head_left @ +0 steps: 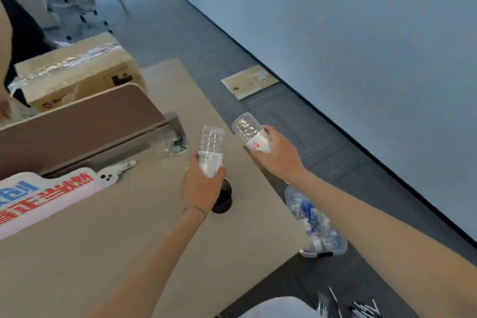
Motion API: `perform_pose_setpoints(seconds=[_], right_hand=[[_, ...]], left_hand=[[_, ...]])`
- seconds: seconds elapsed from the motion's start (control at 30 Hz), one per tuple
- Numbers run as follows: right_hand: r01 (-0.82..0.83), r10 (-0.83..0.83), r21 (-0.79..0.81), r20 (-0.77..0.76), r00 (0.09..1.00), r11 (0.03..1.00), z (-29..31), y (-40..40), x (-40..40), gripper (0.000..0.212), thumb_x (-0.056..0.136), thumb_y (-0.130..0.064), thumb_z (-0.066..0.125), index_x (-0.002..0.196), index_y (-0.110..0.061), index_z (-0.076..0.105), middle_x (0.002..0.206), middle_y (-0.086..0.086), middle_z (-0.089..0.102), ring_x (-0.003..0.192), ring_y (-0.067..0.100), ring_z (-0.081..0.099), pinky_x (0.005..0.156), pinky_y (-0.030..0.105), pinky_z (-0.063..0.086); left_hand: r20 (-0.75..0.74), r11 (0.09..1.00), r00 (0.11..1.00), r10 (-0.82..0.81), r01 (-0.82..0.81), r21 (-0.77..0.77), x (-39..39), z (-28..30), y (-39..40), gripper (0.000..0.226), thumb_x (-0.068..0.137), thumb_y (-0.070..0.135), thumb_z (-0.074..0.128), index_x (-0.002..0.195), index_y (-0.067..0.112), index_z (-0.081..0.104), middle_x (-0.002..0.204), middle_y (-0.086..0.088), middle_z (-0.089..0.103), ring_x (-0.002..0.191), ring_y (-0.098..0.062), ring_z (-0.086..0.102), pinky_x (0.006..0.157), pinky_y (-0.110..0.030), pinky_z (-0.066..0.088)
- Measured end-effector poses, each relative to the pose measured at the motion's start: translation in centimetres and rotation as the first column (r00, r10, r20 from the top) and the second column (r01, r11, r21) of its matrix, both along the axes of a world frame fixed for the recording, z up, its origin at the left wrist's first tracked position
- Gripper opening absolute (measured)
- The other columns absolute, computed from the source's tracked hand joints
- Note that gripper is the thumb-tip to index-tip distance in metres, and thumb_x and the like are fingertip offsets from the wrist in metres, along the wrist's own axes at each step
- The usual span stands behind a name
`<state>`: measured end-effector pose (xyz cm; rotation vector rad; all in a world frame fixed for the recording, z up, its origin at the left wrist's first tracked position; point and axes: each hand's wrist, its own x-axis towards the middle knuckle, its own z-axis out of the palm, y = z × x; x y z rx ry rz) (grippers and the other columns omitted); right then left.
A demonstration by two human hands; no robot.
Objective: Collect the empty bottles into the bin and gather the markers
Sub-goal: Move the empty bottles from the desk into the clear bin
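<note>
Left hand (200,183) is closed around a clear empty bottle (211,148) above the desk (116,227); right hand (277,152) grips a second bottle (251,133) past the desk's edge. Below on the floor, a clear bin (316,227) holds crushed bottles. Markers (346,304) lie on the floor nearby.

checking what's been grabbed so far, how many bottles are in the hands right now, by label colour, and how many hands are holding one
Bottle with a white label with black print, in the left hand: 1
Bottle with a white and red label, in the right hand: 1
Hands holding a bottle: 2
Total bottles held: 2
</note>
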<state>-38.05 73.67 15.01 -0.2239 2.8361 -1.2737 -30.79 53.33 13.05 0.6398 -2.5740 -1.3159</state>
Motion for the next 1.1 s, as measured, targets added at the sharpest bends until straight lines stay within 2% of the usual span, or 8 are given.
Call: perform_pose_setpoints(seconds=[0.23,0.33,0.43,0.7,0.8,0.87,0.97,1.1], right_hand=[[0.248,-0.240,-0.049,0.129,0.962,0.967,-3.3,19.6,6.7,0.059,0.089,-0.039,0.070,0.140,-0.026,0.043,0.124,-0.005,0.060,0.100,0.013,0.060,0.066,0.019,0.043],[0.362,-0.342,-0.079,0.192,0.920,0.929,-5.5,24.7,8.8,0.058,0.087,-0.035,0.072,0.138,-0.026,0.045,0.119,-0.004,0.062,0.095,0.013,0.062,0.062,0.018,0.041],[0.479,-0.434,-0.122,0.276,0.858,0.869,-8.5,28.2,10.6,0.057,0.087,-0.028,0.071,0.138,-0.027,0.045,0.114,-0.004,0.062,0.093,0.015,0.063,0.062,0.023,0.043],[0.859,-0.664,-0.171,0.568,0.487,0.483,-18.1,32.9,13.7,0.043,0.090,-0.032,0.072,0.128,-0.026,0.053,0.105,-0.005,0.067,0.085,0.007,0.063,0.074,0.034,0.050],[0.901,-0.646,-0.136,0.653,0.394,0.413,-23.6,33.0,13.7,0.048,0.089,-0.037,0.073,0.130,-0.022,0.054,0.104,-0.003,0.068,0.085,0.012,0.066,0.075,0.036,0.052],[0.909,-0.629,-0.133,0.683,0.372,0.394,-26.7,32.7,13.0,0.056,0.089,-0.040,0.074,0.137,-0.021,0.052,0.120,0.002,0.068,0.095,0.016,0.066,0.082,0.038,0.053],[0.927,-0.599,-0.134,0.729,0.331,0.349,-30.7,32.8,10.6,0.072,0.093,-0.045,0.067,0.154,-0.020,0.038,0.149,0.004,0.050,0.133,0.028,0.052,0.109,0.045,0.042],[0.948,-0.592,-0.097,0.760,0.268,0.303,-33.7,33.2,8.1,0.062,0.102,-0.044,0.051,0.157,-0.023,0.033,0.154,0.007,0.047,0.139,0.029,0.046,0.108,0.043,0.037]], left_hand=[[0.043,0.967,0.966,-0.257,0.256,0.017,2.0,-1.9,18.8,0.059,0.088,0.050,0.069,0.138,0.028,0.043,0.115,0.008,0.066,0.092,-0.013,0.064,0.062,-0.017,0.044],[0.083,0.943,0.940,-0.332,0.333,0.004,2.6,-3.7,23.8,0.064,0.087,0.053,0.069,0.140,0.029,0.041,0.123,0.006,0.065,0.095,-0.012,0.062,0.075,-0.025,0.054],[0.143,0.918,0.908,-0.395,0.396,0.024,2.2,-6.1,27.8,0.064,0.086,0.051,0.071,0.138,0.030,0.041,0.117,0.010,0.064,0.093,-0.010,0.061,0.073,-0.023,0.050],[0.337,0.809,0.737,-0.586,0.551,0.204,-2.6,-15.8,35.3,0.055,0.088,0.051,0.070,0.131,0.032,0.040,0.106,0.013,0.057,0.096,-0.015,0.061,0.084,-0.031,0.053],[0.427,0.816,0.699,-0.573,0.535,0.220,-5.5,-20.6,36.6,0.057,0.090,0.048,0.070,0.134,0.027,0.040,0.106,0.010,0.056,0.096,-0.017,0.059,0.085,-0.033,0.052],[0.472,0.840,0.699,-0.537,0.496,0.221,-6.9,-23.2,36.5,0.062,0.089,0.047,0.071,0.138,0.025,0.040,0.112,0.007,0.058,0.097,-0.018,0.058,0.091,-0.038,0.054],[0.527,0.854,0.684,-0.504,0.484,0.189,-8.1,-26.9,35.8,0.066,0.088,0.049,0.071,0.139,0.024,0.039,0.116,0.006,0.059,0.096,-0.017,0.058,0.091,-0.038,0.054],[0.587,0.862,0.649,-0.484,0.468,0.194,-9.5,-29.6,34.7,0.074,0.086,0.052,0.071,0.143,0.022,0.036,0.122,0.003,0.060,0.108,-0.022,0.062,0.093,-0.039,0.053]])
